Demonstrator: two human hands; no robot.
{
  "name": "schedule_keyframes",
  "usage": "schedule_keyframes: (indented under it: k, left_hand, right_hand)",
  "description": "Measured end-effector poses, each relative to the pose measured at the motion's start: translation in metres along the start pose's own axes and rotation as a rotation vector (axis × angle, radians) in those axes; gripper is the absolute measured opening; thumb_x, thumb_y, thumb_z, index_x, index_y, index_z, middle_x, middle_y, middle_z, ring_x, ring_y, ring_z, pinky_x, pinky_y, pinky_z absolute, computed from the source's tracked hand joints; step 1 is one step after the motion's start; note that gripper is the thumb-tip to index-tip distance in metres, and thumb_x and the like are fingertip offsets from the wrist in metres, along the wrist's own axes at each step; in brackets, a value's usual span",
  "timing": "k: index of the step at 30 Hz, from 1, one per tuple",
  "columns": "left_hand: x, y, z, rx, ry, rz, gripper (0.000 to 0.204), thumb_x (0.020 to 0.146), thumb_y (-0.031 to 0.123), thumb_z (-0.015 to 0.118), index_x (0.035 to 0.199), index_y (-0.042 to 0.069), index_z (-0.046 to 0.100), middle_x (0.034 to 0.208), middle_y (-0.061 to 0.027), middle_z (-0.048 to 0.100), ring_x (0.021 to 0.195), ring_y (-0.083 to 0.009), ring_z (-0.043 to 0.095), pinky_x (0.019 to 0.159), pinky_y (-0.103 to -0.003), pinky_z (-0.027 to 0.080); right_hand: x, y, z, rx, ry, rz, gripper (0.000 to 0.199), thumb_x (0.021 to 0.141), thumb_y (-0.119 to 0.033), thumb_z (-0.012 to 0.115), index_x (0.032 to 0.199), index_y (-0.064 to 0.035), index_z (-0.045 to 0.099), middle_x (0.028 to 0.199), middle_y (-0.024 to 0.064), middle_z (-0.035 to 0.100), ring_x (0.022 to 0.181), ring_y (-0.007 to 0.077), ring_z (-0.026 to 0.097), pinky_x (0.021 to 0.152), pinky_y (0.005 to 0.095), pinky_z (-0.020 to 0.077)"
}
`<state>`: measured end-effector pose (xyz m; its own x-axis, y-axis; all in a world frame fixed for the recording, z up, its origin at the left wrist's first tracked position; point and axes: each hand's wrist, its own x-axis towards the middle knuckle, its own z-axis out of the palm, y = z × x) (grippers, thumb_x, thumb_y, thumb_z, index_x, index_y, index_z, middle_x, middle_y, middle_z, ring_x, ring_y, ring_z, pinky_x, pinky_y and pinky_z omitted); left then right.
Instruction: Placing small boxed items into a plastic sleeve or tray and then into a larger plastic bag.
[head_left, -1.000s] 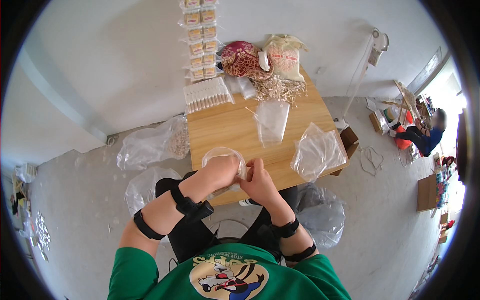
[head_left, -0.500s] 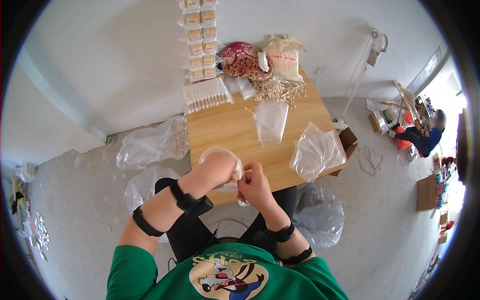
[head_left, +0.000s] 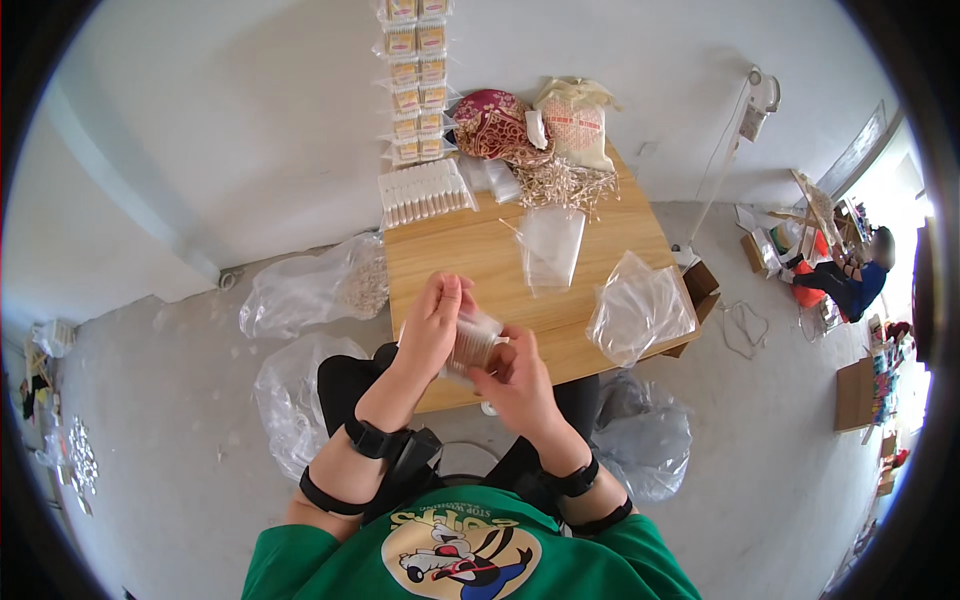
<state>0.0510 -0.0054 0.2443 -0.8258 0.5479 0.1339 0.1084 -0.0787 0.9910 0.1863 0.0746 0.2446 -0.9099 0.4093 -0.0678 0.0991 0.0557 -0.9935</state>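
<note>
I am holding a small clear packet [head_left: 472, 342] between both hands over the near edge of the wooden table [head_left: 450, 255] — my left hand [head_left: 432, 325] is wrapping its side, my right hand [head_left: 517, 375] pinching its end.

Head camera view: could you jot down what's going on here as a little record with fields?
Setting: small wooden table against a pale wall, concrete floor
Left hand: grips a small clear plastic packet of thin pale sticks
Right hand: pinches the same packet from the other side
On the table: flat clear bag, crumpled clear bag, row of filled packets, loose pile of sticks
On the floor: large clear sacks
Background: another person sits far right
</note>
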Motion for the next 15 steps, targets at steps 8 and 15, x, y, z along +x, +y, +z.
schedule_keyframes:
  k: [8, 15]
  left_hand:
    - [-0.049, 0.024, -0.001, -0.138, -0.238, -0.183, 0.030, 0.096, 0.026, 0.056, 0.110, 0.000, 0.048, 0.096, -0.0074, 0.057, 0.083, -0.0130, 0.057, 0.072, -0.027, 0.049]
    - [-0.031, 0.006, -0.024, -0.084, -0.210, -0.382, 0.021, 0.097, 0.015, 0.050, 0.112, 0.001, 0.050, 0.095, -0.0068, 0.059, 0.084, -0.0130, 0.061, 0.068, -0.028, 0.056]
  right_hand:
    - [-0.004, -0.011, -0.009, -0.593, 0.363, -0.493, 0.029, 0.079, 0.005, 0.063, 0.106, 0.0002, 0.054, 0.086, 0.0104, 0.059, 0.073, 0.0168, 0.059, 0.062, 0.0263, 0.0488]
    - [-0.009, -0.012, -0.013, -0.527, 0.245, -0.649, 0.023, 0.074, 0.001, 0.068, 0.095, -0.0020, 0.061, 0.084, 0.0124, 0.059, 0.071, 0.0269, 0.059, 0.061, 0.0343, 0.0496]
